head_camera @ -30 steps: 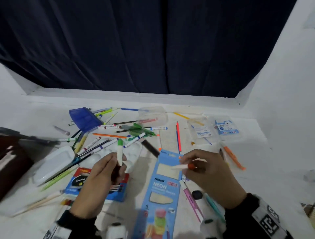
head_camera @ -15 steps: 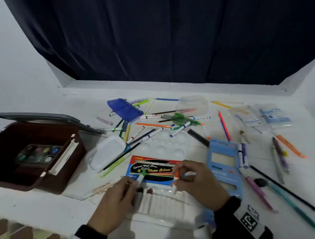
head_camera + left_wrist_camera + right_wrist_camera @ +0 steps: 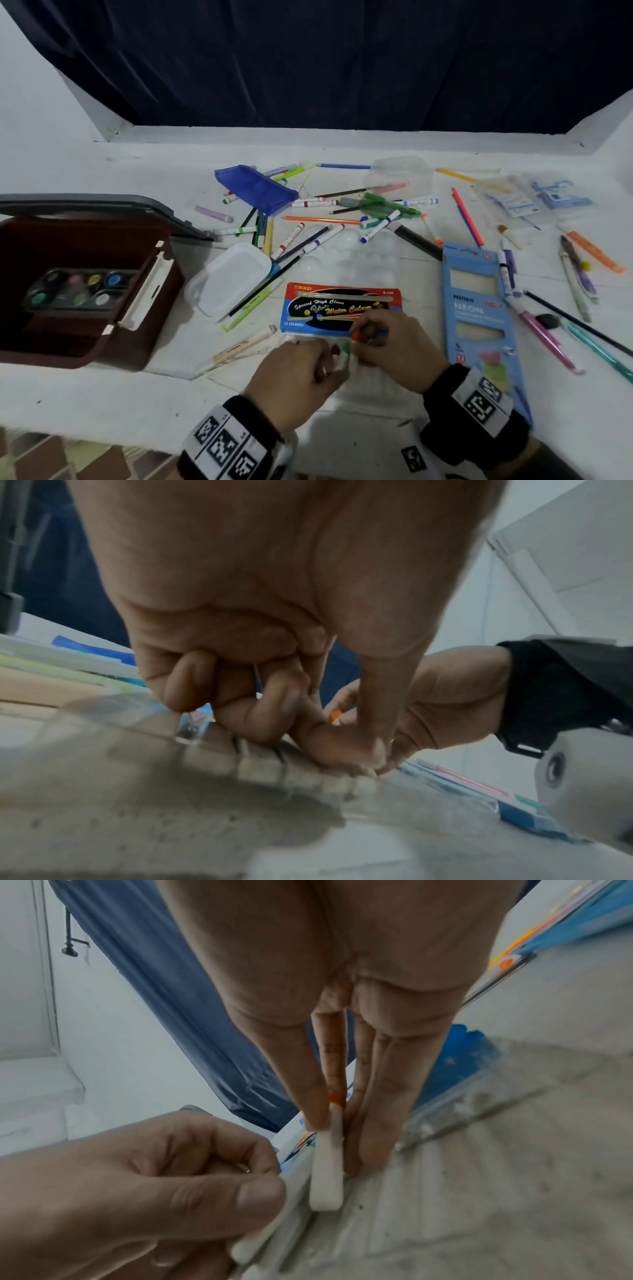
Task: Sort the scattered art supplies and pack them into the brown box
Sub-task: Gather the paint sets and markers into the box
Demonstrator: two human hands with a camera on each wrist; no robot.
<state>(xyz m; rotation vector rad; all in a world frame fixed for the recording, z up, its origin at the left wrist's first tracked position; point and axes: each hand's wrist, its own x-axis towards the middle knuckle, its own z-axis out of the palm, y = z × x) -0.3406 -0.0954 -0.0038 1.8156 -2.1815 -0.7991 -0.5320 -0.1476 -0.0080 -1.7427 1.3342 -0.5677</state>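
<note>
Hidden under the left hand (image 3: 294,371): most of a white paint tube, only a green-capped tip (image 3: 344,349) peeping out, blurred. Behind the right hand (image 3: 394,349): the near right corner of the watercolour box (image 3: 339,305) and all but the orange cap (image 3: 357,335) of a second tube (image 3: 327,1172). Smeared by motion in the left wrist view: the ribbed clear tray (image 3: 274,767). Cut off by the left edge: the brown box (image 3: 85,356) and its grey lid (image 3: 102,202). Too dim to count: paint pots (image 3: 78,287) inside. Cut off at right: a teal pen (image 3: 603,356). Unreadable at the far right: labels on clear packets (image 3: 513,202).
</note>
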